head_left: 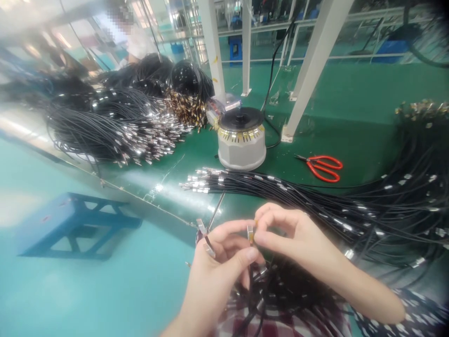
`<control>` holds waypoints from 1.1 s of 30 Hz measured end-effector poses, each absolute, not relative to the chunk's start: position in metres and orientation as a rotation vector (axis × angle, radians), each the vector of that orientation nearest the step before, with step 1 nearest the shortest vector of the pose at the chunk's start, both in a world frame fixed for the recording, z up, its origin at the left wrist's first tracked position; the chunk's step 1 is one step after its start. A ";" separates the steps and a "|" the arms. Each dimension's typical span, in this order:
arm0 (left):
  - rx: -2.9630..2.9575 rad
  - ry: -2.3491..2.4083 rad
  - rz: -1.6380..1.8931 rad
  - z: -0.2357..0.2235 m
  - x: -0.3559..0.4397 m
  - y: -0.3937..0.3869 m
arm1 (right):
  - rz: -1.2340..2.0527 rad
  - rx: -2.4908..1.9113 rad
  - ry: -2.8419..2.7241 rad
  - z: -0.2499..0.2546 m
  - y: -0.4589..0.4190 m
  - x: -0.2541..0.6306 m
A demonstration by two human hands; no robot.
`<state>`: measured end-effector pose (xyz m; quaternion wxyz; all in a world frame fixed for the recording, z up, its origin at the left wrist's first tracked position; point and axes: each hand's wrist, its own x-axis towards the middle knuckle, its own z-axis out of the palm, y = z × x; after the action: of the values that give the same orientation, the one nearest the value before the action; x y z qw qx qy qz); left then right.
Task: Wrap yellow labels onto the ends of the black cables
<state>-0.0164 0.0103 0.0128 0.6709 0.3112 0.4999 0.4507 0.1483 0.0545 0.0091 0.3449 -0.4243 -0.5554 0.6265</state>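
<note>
My left hand (224,252) and my right hand (291,234) meet at the bottom middle of the view, fingers pinched together on a small metal connector (250,232) at the end of a thin black cable. A second cable with a silver tip (209,247) lies under my left fingers. Just beyond my hands a bundle of black cables with silver ends (280,187) lies across the green table (351,117). More black cables (280,290) pile up in my lap below the hands.
A round grey-white device with a black top (241,140) stands mid-table. Red scissors (324,167) lie to its right. Large heaps of black cables (115,126) fill the left of the table, and another heap (417,154) lies right. A blue stool (79,224) stands on the floor left. A person sits far back.
</note>
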 end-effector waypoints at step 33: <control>0.572 1.069 1.000 0.008 -0.016 0.009 | 1.505 -1.161 -1.349 0.009 0.040 0.141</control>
<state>-0.0161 0.0090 0.0076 0.7069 0.2574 0.4813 0.4499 0.1415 0.0400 0.0090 0.3943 -0.4578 -0.5320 0.5933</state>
